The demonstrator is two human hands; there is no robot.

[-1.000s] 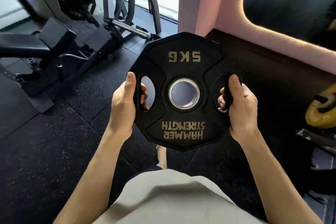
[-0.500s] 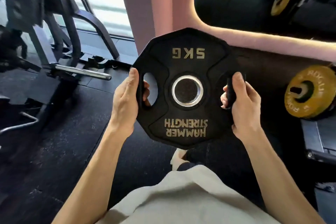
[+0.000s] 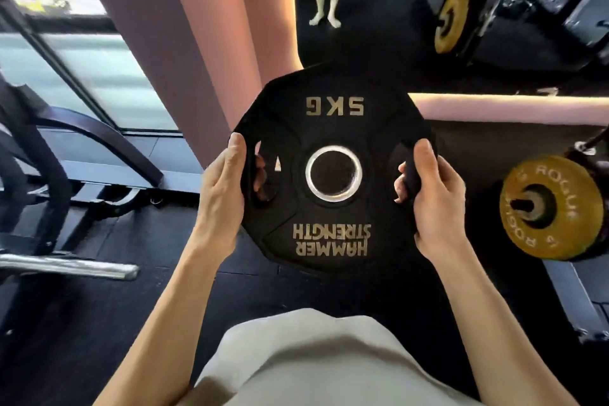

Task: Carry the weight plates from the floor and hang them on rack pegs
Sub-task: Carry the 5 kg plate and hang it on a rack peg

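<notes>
I hold a black 5 kg weight plate point(image 3: 333, 128) with gold lettering in front of my chest, its flat face toward me and the lettering upside down. My left hand point(image 3: 222, 194) grips the plate's left handle slot, fingers curled through the opening. My right hand point(image 3: 435, 198) grips the right handle slot the same way. A yellow plate point(image 3: 557, 241) hangs on a rack peg point(image 3: 524, 204) at the right, a little below and beyond my right hand.
A pink pillar point(image 3: 204, 43) stands straight ahead beside a wall mirror point(image 3: 379, 26) that reflects a second yellow plate and someone's legs. A black gym machine point(image 3: 43, 155) with a chrome bar point(image 3: 66, 265) fills the left. Black rubber floor point(image 3: 108, 323) lies below.
The view has swung right and up: the machine slid to the left, the pillar and mirror came closer, and the yellow plate on its peg came into fuller view. Both hands kept their grip.
</notes>
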